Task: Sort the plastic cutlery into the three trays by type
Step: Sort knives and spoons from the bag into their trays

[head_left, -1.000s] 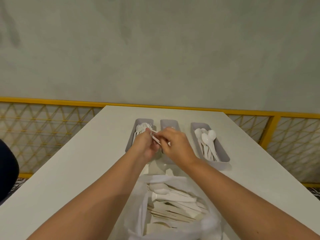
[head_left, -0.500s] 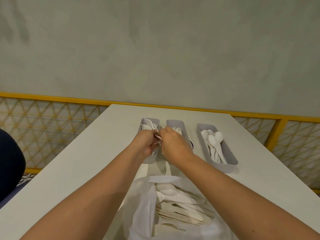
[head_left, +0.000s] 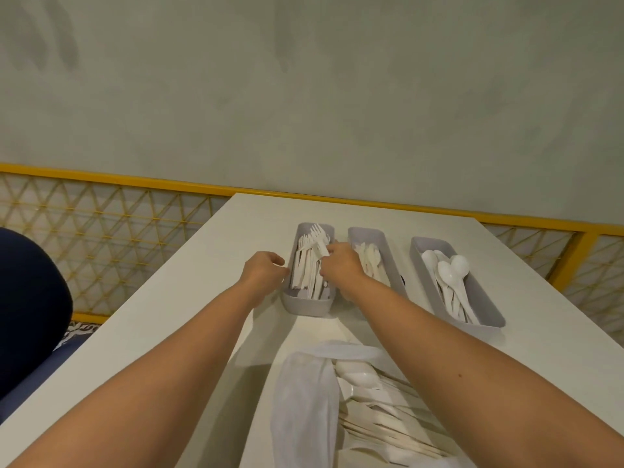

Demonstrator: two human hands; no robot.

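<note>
Forks [head_left: 305, 271] in tray [head_left: 305, 307], right hand [head_left: 339, 266] pinching (left hand [head_left: 265, 270] beside)

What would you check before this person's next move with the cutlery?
1. Right hand is over the fork tray: ok.
2. The piece it pinches is a fork, matching that tray: ok.
3. Left hand is free, fingers curled beside the tray: ok.
4. Spoon tray holds only spoons: ok.
5. Middle tray holds one type only: cannot tell, the right arm partly covers it.
6. Bag has cutlery left to sort: ok.
</note>
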